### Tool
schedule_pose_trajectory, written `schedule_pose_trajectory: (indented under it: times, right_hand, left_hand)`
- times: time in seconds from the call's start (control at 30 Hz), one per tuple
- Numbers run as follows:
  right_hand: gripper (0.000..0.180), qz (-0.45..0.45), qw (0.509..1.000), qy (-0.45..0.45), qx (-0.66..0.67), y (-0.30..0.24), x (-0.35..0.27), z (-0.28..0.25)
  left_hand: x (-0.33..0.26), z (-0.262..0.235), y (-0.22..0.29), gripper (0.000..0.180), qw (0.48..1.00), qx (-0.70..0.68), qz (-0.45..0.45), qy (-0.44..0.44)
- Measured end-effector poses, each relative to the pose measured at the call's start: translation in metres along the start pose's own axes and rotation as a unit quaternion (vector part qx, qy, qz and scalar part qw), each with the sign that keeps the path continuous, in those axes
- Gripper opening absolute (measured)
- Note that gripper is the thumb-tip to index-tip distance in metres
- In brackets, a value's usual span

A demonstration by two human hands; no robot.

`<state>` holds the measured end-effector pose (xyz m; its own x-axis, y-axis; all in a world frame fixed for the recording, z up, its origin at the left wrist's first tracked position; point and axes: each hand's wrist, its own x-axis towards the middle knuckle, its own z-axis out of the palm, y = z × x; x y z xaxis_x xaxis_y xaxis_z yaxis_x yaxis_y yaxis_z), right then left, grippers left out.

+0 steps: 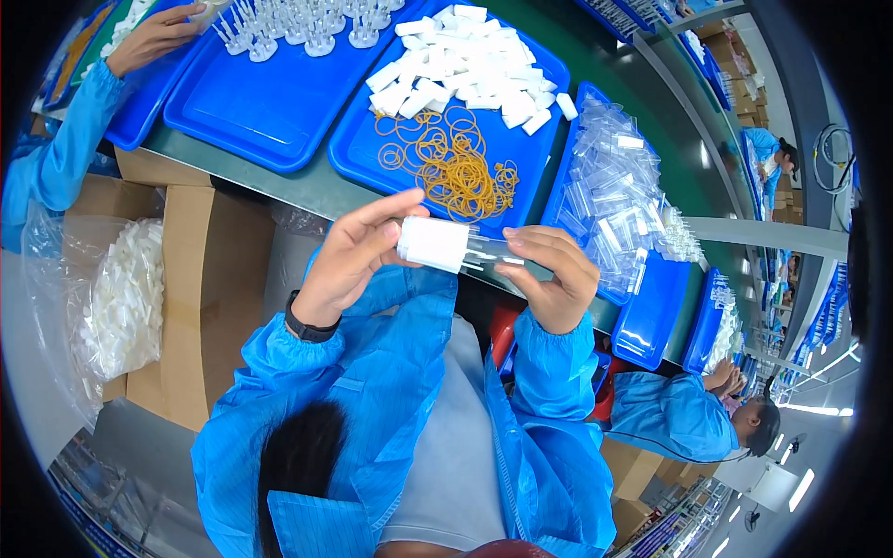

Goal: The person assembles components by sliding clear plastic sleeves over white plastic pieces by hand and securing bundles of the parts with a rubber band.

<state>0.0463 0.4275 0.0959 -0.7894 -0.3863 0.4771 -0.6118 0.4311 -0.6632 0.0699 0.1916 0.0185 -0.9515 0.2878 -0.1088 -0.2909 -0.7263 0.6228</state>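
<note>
In front of my chest, just over the near edge of the blue tray, my left hand (349, 256) pinches a stack of white rectangular pieces (437, 244) by its left end. A clear plastic piece (488, 251) reaches from the stack's right side to my right hand (560, 274). My right thumb and fingers are closed on that clear piece. Whether it goes around the white stack or lies against it, I cannot tell. Right behind my hands, orange rubber bands (465, 177) lie in a loose heap in the blue tray (358, 149), below a pile of white rectangular pieces (465, 65).
A blue tray of clear plastic sleeves (609, 177) sits to the right. Another tray (251, 112) holds clear pronged parts (312, 28). At left stands an open cardboard box (219, 298) with bagged white pieces (130, 298). A co-worker's hand (153, 42) is at far left; another person (679, 409) sits right.
</note>
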Motion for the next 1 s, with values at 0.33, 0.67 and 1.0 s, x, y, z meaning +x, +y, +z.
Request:
schedule_pose_trajectory:
  times: [0.33, 0.67, 1.0]
  right_hand:
    - [0.029, -0.040, 0.997, -0.013, 0.062, 0.000, 0.004, 0.025]
    - [0.025, -0.029, 0.991, -0.112, 0.073, 0.002, 0.006, 0.002]
    - [0.025, 0.140, 0.910, -0.169, -0.353, 0.048, -0.027, -0.068]
  left_hand:
    - [0.003, -0.017, -0.040, 0.038, 0.948, -0.264, -0.128, -0.124]
    - [0.000, -0.017, -0.028, 0.049, 0.980, -0.140, -0.076, -0.119]
    - [0.004, 0.000, -0.016, 0.046, 0.997, 0.008, -0.078, -0.007]
